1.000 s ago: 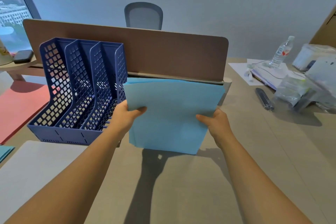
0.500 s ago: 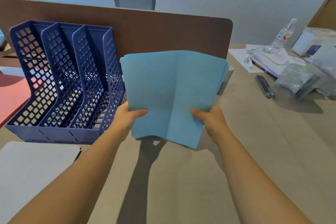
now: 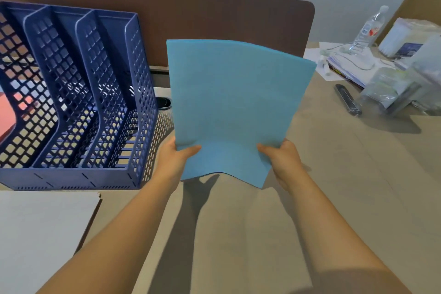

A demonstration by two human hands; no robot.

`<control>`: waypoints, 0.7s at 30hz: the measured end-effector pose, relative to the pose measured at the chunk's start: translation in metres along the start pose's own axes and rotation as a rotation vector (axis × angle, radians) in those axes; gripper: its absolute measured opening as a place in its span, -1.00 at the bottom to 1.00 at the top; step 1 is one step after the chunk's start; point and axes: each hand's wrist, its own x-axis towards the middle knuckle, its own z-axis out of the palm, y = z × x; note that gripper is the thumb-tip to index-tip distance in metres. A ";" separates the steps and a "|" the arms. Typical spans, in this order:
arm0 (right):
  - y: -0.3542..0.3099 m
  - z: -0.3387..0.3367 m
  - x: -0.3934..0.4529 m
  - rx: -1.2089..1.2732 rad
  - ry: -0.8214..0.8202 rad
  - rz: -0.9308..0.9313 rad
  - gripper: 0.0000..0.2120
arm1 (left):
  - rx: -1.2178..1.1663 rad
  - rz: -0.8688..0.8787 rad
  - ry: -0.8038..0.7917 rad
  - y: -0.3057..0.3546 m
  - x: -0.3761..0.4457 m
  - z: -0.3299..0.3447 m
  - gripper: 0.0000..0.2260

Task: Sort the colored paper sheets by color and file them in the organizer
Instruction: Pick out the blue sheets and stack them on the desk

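Matt blue paper sheets (image 3: 235,107); perforated blue plastic organizer (image 3: 78,102); smooth matt tan desk (image 3: 334,186).

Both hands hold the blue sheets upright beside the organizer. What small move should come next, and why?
Probably carry the blue sheets left over the organizer's nearest slot, which looks empty. The left hand and right hand already grip the bottom edge.

Upright light-blue paper sheets (image 3: 235,107) held just right of the empty dark-blue mesh organizer (image 3: 78,102).
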 end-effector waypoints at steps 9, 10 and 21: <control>0.015 0.007 -0.008 -0.101 0.073 0.043 -0.83 | 0.135 -0.014 0.026 -0.006 0.003 -0.006 -0.69; 0.011 0.007 -0.010 -0.104 0.067 0.029 -0.81 | 0.171 0.002 0.028 -0.002 0.002 -0.009 -0.69; -0.027 0.082 -0.071 -0.154 -0.419 -0.061 -0.73 | 0.476 0.069 0.376 0.052 -0.095 -0.117 -0.67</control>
